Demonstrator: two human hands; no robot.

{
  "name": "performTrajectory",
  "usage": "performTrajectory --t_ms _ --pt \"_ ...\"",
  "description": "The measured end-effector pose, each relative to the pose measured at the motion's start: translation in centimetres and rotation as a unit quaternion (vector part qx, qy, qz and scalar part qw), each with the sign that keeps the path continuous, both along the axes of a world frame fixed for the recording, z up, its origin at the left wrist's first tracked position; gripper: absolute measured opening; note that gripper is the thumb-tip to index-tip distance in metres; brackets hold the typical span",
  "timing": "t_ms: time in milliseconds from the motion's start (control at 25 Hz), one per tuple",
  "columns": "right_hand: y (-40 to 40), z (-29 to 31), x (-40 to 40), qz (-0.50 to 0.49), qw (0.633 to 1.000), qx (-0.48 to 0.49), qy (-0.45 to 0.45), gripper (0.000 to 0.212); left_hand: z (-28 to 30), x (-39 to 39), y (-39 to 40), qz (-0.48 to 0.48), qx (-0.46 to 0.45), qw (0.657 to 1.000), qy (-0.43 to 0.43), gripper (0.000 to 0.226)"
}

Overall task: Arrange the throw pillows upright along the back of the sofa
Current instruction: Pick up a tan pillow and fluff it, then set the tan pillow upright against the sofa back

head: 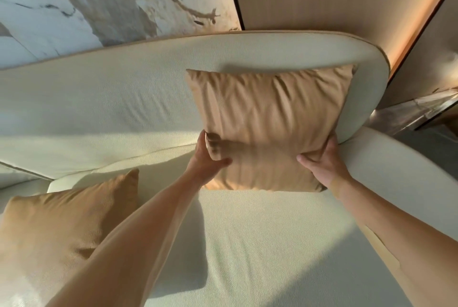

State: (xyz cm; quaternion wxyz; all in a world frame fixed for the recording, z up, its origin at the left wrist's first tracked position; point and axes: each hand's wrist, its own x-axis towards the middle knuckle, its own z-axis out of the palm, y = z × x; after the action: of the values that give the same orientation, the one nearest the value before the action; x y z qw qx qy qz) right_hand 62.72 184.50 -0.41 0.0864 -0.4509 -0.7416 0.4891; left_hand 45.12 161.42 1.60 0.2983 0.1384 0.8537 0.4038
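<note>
Cream sofa (247,244), tan pillow (270,123) upright against backrest, left hand (207,158), right hand (324,162) gripping its sides.

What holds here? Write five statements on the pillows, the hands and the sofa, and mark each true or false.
1. Both hands grip the same tan pillow. True: the left hand and the right hand hold its lower sides.
2. That pillow stands upright against the sofa backrest. True.
3. A second tan pillow lies on the seat to the left. True.
4. The second pillow is held by the left hand. False: no hand touches it.
5. The sofa is dark grey. False: it is cream-white.
</note>
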Motion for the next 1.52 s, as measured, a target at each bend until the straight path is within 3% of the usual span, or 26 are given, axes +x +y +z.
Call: performTrajectory --t_ms 80,320,640,760,840,960,1160,1520 --pt "-1.0 0.4 0.9 0.011 1.000 0.010 -0.023 0.107 1.1 0.8 -1.6 0.011 -0.015 1.000 -0.012 0.106" --pt "-6.8 3.8 0.0 0.106 0.986 0.041 -0.121 0.109 5.5 2.1 -9.0 0.057 -0.020 0.998 0.018 0.105" --pt "-19.3 8.6 -5.0 0.271 0.955 0.023 -0.116 0.098 10.1 2.4 -25.7 0.189 -0.034 0.981 0.005 0.101" --pt "-24.0 9.1 -7.1 0.288 0.950 0.029 -0.120 0.112 10.9 1.8 -33.3 0.219 -0.055 0.974 0.023 0.098" --pt "-27.6 9.4 -8.5 0.304 0.944 0.023 -0.130 0.119 11.0 0.7 -38.5 0.233 -0.073 0.969 0.030 0.100" --pt "-34.2 9.9 -10.1 0.329 0.933 0.034 -0.142 0.102 10.4 -1.5 -45.7 0.243 -0.075 0.967 0.018 0.100" --pt "-43.6 9.5 -12.5 0.317 0.934 0.021 -0.166 0.098 8.7 -4.5 -54.7 0.231 -0.074 0.970 -0.021 0.099" --pt "-49.8 6.2 -15.2 0.297 0.934 0.000 -0.199 0.094 3.8 -8.1 -59.3 0.194 -0.073 0.975 -0.074 0.097"
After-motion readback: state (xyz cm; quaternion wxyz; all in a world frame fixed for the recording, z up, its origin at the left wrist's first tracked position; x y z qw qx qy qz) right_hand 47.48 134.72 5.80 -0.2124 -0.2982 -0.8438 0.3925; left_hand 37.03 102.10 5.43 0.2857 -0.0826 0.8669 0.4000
